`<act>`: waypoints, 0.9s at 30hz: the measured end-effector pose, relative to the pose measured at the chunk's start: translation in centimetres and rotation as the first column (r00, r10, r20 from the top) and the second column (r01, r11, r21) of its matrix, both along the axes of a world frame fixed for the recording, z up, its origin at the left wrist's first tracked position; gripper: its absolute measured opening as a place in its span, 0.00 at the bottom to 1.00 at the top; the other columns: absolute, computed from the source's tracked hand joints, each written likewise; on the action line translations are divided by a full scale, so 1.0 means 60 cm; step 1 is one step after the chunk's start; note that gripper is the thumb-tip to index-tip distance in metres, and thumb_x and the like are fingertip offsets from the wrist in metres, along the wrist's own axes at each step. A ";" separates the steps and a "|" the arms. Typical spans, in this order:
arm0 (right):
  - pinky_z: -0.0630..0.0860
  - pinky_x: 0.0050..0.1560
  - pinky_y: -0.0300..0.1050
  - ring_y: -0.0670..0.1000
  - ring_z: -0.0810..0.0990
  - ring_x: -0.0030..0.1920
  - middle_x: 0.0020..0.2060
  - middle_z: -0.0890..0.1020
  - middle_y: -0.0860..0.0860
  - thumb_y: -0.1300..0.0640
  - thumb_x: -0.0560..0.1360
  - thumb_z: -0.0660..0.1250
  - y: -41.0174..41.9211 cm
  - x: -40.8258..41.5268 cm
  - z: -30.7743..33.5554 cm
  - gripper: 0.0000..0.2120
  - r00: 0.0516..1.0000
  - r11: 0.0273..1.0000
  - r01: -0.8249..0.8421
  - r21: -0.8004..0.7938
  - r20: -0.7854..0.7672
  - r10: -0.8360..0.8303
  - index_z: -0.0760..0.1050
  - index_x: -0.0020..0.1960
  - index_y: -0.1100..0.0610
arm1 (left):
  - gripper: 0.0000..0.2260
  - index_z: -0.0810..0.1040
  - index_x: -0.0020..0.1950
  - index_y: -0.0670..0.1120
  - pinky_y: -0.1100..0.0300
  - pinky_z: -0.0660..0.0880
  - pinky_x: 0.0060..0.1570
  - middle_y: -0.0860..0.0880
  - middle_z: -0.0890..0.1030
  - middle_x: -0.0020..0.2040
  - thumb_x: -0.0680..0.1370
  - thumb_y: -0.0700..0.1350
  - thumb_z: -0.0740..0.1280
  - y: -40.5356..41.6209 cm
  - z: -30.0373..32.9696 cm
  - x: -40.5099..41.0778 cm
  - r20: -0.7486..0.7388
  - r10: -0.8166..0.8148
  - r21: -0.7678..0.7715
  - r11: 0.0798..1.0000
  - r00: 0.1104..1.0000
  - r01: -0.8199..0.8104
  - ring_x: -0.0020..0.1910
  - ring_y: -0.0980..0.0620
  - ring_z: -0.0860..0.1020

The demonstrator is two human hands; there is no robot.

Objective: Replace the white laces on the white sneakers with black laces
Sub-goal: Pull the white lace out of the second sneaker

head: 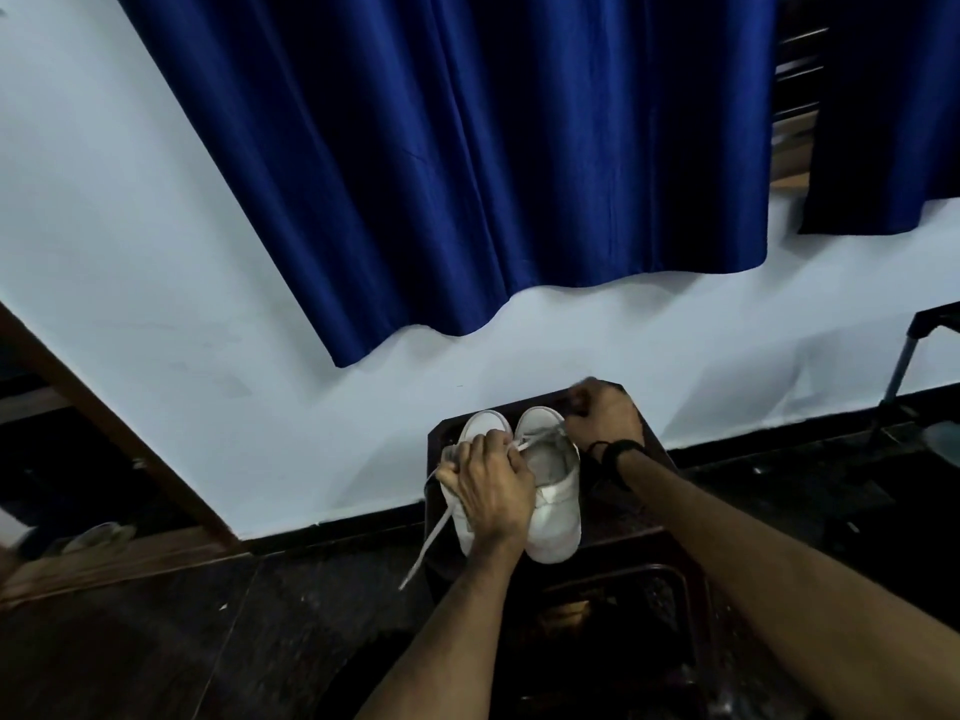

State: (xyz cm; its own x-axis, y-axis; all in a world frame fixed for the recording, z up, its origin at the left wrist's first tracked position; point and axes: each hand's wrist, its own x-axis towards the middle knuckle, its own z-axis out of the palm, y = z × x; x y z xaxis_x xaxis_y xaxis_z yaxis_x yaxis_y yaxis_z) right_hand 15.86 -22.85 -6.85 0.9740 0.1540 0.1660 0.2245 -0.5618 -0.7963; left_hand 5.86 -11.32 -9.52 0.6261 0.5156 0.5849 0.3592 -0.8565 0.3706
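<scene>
Two white sneakers stand side by side on a dark stool [649, 449], toes pointing away from me. My left hand [491, 488] lies over the left sneaker [480, 426] and grips one end of a white lace [426, 543], whose loose tail hangs down past the stool's left edge. My right hand [602, 415] sits beyond the toe side of the right sneaker [553, 511] and pinches the other end of the lace, which runs taut across the eyelets between both hands. A black band circles my right wrist. No black laces are visible.
A pale wall with a blue curtain [467, 174] rises behind the stool. A second dark stool [623, 615] stands nearer to me. A wooden door frame [104, 433] is at the left, a chair leg [898, 376] at the right, and the floor is dark.
</scene>
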 end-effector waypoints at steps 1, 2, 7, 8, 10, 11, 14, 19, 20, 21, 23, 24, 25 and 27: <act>0.74 0.52 0.42 0.55 0.78 0.54 0.49 0.83 0.50 0.55 0.63 0.67 0.004 0.002 0.003 0.18 0.989 0.995 -0.098 -0.026 0.108 0.100 0.80 0.53 0.51 | 0.07 0.79 0.40 0.51 0.50 0.62 0.48 0.52 0.81 0.38 0.67 0.41 0.74 0.000 0.000 0.000 0.002 0.000 -0.002 1.000 1.000 0.000 0.45 0.47 0.78; 0.73 0.55 0.44 0.55 0.77 0.55 0.51 0.83 0.49 0.51 0.62 0.66 0.011 0.001 0.009 0.22 0.955 0.967 -0.221 -0.123 0.175 0.241 0.79 0.56 0.50 | 0.08 0.79 0.40 0.51 0.50 0.62 0.48 0.52 0.81 0.38 0.67 0.40 0.73 0.000 -0.001 0.001 0.002 -0.004 -0.010 1.000 1.000 0.004 0.45 0.47 0.78; 0.63 0.58 0.52 0.55 0.73 0.56 0.46 0.82 0.51 0.47 0.75 0.59 0.059 -0.025 0.007 0.12 0.734 0.566 -0.154 -0.810 0.289 0.614 0.79 0.48 0.52 | 0.07 0.79 0.41 0.49 0.49 0.63 0.49 0.51 0.81 0.39 0.67 0.39 0.70 0.002 -0.003 0.000 -0.019 -0.006 -0.022 1.000 1.000 0.005 0.45 0.47 0.78; 0.62 0.59 0.51 0.54 0.74 0.55 0.45 0.82 0.51 0.48 0.76 0.59 0.060 -0.026 0.006 0.13 0.739 0.572 -0.133 -0.809 0.303 0.601 0.79 0.47 0.52 | 0.07 0.79 0.42 0.49 0.49 0.63 0.49 0.51 0.81 0.39 0.67 0.39 0.70 0.002 -0.004 0.000 -0.014 -0.008 -0.017 1.000 1.000 0.007 0.45 0.47 0.78; 0.61 0.58 0.49 0.53 0.74 0.55 0.45 0.83 0.49 0.47 0.74 0.61 0.053 -0.017 0.005 0.12 0.781 0.655 -0.141 -0.743 0.322 0.534 0.81 0.47 0.51 | 0.06 0.79 0.41 0.49 0.50 0.62 0.49 0.51 0.81 0.38 0.68 0.39 0.71 0.003 -0.003 -0.002 0.008 -0.015 -0.006 1.000 1.000 0.015 0.44 0.47 0.78; 0.62 0.57 0.49 0.52 0.75 0.55 0.45 0.83 0.48 0.47 0.73 0.63 0.044 -0.013 0.011 0.11 0.833 0.735 -0.137 -0.664 0.324 0.448 0.82 0.48 0.49 | 0.06 0.79 0.41 0.50 0.50 0.62 0.49 0.52 0.81 0.38 0.68 0.40 0.72 0.003 -0.003 -0.002 0.015 -0.016 0.002 1.000 1.000 0.016 0.44 0.47 0.78; 0.70 0.57 0.50 0.54 0.78 0.52 0.43 0.85 0.48 0.53 0.70 0.66 -0.001 0.002 0.032 0.08 0.966 0.983 0.113 -0.142 0.246 -0.076 0.83 0.45 0.48 | 0.06 0.79 0.41 0.50 0.49 0.62 0.49 0.52 0.81 0.39 0.69 0.43 0.74 0.003 -0.007 0.000 0.021 -0.009 0.037 0.999 1.000 0.008 0.44 0.47 0.78; 0.67 0.55 0.52 0.58 0.72 0.58 0.52 0.81 0.53 0.54 0.71 0.67 -0.039 0.007 0.028 0.13 0.959 0.933 0.279 -0.228 0.122 -0.257 0.78 0.55 0.50 | 0.06 0.79 0.41 0.50 0.49 0.65 0.50 0.51 0.80 0.38 0.69 0.43 0.74 0.002 -0.010 0.002 0.044 -0.005 0.043 0.999 0.999 0.004 0.45 0.46 0.77; 0.67 0.56 0.51 0.58 0.70 0.60 0.56 0.79 0.52 0.55 0.68 0.69 -0.034 0.001 0.023 0.19 0.968 0.940 0.215 -0.266 0.186 -0.169 0.77 0.59 0.50 | 0.06 0.79 0.41 0.50 0.49 0.65 0.51 0.51 0.80 0.38 0.69 0.43 0.74 0.002 -0.010 0.002 0.046 0.000 0.048 0.999 0.999 -0.002 0.45 0.46 0.77; 0.68 0.56 0.51 0.58 0.70 0.60 0.58 0.78 0.51 0.56 0.65 0.70 -0.025 -0.005 0.022 0.24 0.965 0.954 0.124 -0.274 0.258 -0.052 0.76 0.61 0.50 | 0.05 0.79 0.41 0.50 0.49 0.65 0.51 0.51 0.80 0.39 0.70 0.43 0.74 0.002 -0.010 0.002 0.041 0.002 0.051 0.999 0.999 -0.004 0.45 0.46 0.77; 0.69 0.56 0.49 0.57 0.72 0.59 0.56 0.80 0.49 0.54 0.65 0.69 0.001 -0.018 0.021 0.24 0.914 0.914 -0.112 -0.390 0.320 0.249 0.77 0.61 0.49 | 0.05 0.79 0.42 0.49 0.49 0.65 0.52 0.51 0.81 0.39 0.70 0.42 0.73 0.003 -0.011 0.002 0.028 -0.001 0.043 0.999 1.000 0.000 0.46 0.46 0.77; 0.68 0.57 0.49 0.56 0.73 0.58 0.54 0.81 0.49 0.51 0.67 0.67 0.017 -0.027 0.022 0.19 0.876 0.835 -0.197 -0.515 0.290 0.385 0.78 0.58 0.48 | 0.05 0.79 0.42 0.49 0.49 0.65 0.52 0.51 0.81 0.39 0.70 0.41 0.72 0.004 -0.011 0.000 0.023 -0.001 0.034 0.999 1.000 0.000 0.46 0.46 0.77; 0.66 0.58 0.50 0.56 0.74 0.58 0.52 0.81 0.50 0.48 0.70 0.65 0.030 -0.037 0.021 0.15 0.839 0.742 -0.225 -0.632 0.262 0.478 0.79 0.55 0.49 | 0.06 0.79 0.42 0.49 0.49 0.66 0.52 0.51 0.81 0.39 0.69 0.40 0.72 0.004 -0.012 -0.001 0.018 0.001 0.024 1.000 1.000 -0.001 0.46 0.46 0.77; 0.62 0.60 0.51 0.56 0.73 0.58 0.49 0.81 0.52 0.46 0.75 0.60 0.047 -0.046 0.010 0.15 0.806 0.632 -0.166 -0.757 0.266 0.529 0.80 0.52 0.52 | 0.07 0.79 0.42 0.49 0.49 0.65 0.51 0.51 0.81 0.39 0.68 0.39 0.73 0.003 -0.010 -0.001 0.019 0.004 0.019 1.000 1.000 -0.004 0.45 0.46 0.78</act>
State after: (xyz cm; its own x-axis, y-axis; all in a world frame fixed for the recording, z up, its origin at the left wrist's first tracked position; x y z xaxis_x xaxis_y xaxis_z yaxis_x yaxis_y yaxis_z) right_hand 13.08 -20.00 -6.26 0.6647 0.7070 0.2415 0.7270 -0.6866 0.0088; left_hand 5.80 -11.11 -10.09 0.6127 0.5070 0.6063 0.3559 -0.8619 0.3611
